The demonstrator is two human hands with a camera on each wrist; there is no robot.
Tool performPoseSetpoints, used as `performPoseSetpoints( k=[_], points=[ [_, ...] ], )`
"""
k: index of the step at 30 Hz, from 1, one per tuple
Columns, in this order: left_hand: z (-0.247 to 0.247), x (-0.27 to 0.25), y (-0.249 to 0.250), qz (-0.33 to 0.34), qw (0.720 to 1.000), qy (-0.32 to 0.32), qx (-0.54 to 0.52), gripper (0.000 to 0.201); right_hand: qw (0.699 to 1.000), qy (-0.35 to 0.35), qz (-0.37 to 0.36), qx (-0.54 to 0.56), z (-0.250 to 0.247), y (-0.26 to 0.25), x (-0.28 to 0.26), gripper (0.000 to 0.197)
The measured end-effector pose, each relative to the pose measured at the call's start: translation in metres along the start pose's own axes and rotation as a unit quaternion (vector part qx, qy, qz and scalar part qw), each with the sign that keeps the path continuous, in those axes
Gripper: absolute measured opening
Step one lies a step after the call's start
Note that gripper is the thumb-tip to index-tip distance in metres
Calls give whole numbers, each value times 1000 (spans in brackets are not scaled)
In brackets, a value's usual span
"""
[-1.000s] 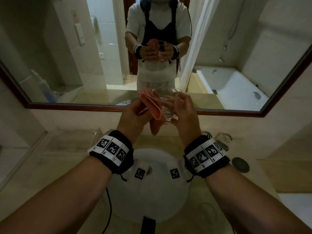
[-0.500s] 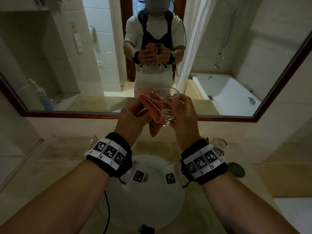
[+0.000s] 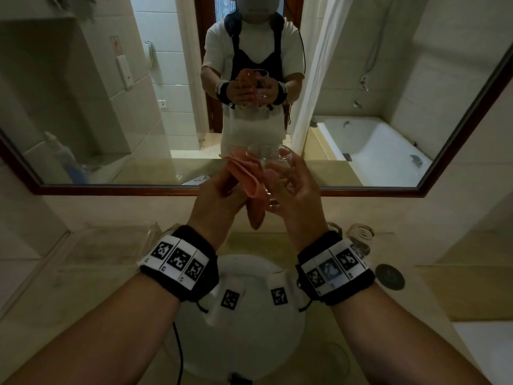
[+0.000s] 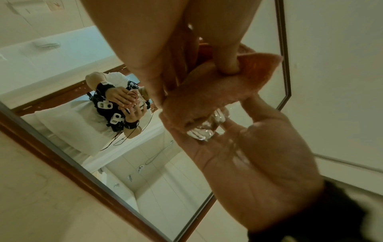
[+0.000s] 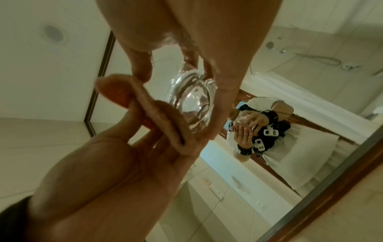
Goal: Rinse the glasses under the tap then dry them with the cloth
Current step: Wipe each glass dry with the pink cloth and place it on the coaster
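Drying stage in hand. The right hand (image 3: 298,195) holds the glass (image 3: 273,168) upright at chest height above the basin (image 3: 258,329), fingers and thumb curled round its wall, rim toward the mirror (image 3: 111,107). The left hand (image 3: 219,201) pinches the cloth (image 3: 247,176) between thumb and fingers and lays it against the glass's left side; a tail of cloth hangs below the hands.

Change over the last second: slight. Both hands have risen a little against the mirror frame. The cloth remains on the outside wall; it has not gone inside the bowl. The grip on the glass looks the same; whether the glass has been turned I cannot tell.

In the right wrist view the thick base of the glass (image 5: 192,101) faces the camera and the folded cloth (image 5: 157,117) presses along one side. In the left wrist view the thumb (image 4: 225,65) pins the cloth (image 4: 207,95) and the glass base (image 4: 207,129) shows beneath it.

Assessment: this glass is rinsed and partly wiped. The inside and the far wall are, in my judgement, outstanding. A second glass (image 3: 359,236) stands on the worktop (image 3: 444,273) behind the right wrist, beside a dark round disc (image 3: 390,276); whether it has been washed cannot be determined.

Risk: wet glass, one-handed hold above a hard basin.
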State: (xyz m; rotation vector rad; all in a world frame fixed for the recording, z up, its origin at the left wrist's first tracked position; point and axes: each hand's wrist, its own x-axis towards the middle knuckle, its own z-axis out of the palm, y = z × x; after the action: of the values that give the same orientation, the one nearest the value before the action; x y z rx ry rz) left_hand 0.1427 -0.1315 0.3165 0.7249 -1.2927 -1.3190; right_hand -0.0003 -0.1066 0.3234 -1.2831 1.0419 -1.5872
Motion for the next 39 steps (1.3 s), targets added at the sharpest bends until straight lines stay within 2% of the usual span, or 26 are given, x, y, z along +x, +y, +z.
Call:
performPoseSetpoints(
  k=[3, 6, 8, 11, 14, 17, 19, 20, 22, 24, 25, 27, 29, 30, 32, 34, 35, 37, 39],
  points=[
    [1, -3, 3, -50, 996, 31, -64, 27, 988, -9, -80, -128, -11, 7, 9, 73],
    [0, -5, 2, -44, 997, 51, -24, 25, 944, 1, -175, -280, -16, 6, 15, 85],
    [0, -6, 0, -25, 998, 42, 27, 23, 900, -10, -238, -365, -18, 6, 17, 79],
    [1, -9, -6, 14, 993, 5, 119, 23, 831, -12, -301, -467, -21, 11, 20, 59],
    [0, -6, -9, -24, 997, 1, 79, 20, 812, -39, -348, -467, -23, 17, 21, 50],
    [-6, -2, -7, -63, 997, -14, 31, 14, 822, -91, -350, -440, -26, 18, 23, 59],
    [-8, -2, -7, -67, 998, -5, 1, 16, 863, -119, -309, -383, -28, 17, 22, 71],
    [-9, -2, -6, -68, 998, 6, -14, 22, 891, -122, -265, -348, -29, 17, 22, 76],
    [-9, -2, -5, -74, 997, 22, -29, 33, 941, -99, -118, -302, -30, 12, 21, 77],
    [-9, -2, -6, -69, 997, 29, -21, 31, 961, -93, 37, -259, -29, 9, 21, 69],
    [-8, -3, -6, -71, 997, 27, -16, 29, 962, -97, 73, -243, -30, 9, 22, 63],
    [-9, -2, -6, -83, 996, 27, -16, 25, 964, -109, 68, -232, -32, 10, 24, 46],
    [-10, 1, -5, -103, 993, 42, -30, 22, 963, -129, 16, -234, -34, 9, 26, 30],
    [-11, 2, -4, -113, 992, 51, -39, 21, 959, -144, -21, -241, -36, 10, 27, 32],
    [-13, 4, -4, -129, 988, 69, -56, 21, 942, -163, -99, -275, -40, 13, 29, 51],
    [-12, 6, -4, -130, 987, 74, -63, 26, 936, -154, -131, -287, -40, 14, 30, 57],
    [-11, 6, -3, -128, 987, 73, -67, 29, 944, -148, -114, -271, -39, 14, 30, 56],
    [-9, 7, -4, -123, 988, 63, -67, 33, 968, -123, -7, -220, -32, 12, 30, 57],
    [-9, 7, -5, -118, 989, 61, -61, 28, 967, -111, 93, -210, -29, 10, 30, 62]
  ],
)
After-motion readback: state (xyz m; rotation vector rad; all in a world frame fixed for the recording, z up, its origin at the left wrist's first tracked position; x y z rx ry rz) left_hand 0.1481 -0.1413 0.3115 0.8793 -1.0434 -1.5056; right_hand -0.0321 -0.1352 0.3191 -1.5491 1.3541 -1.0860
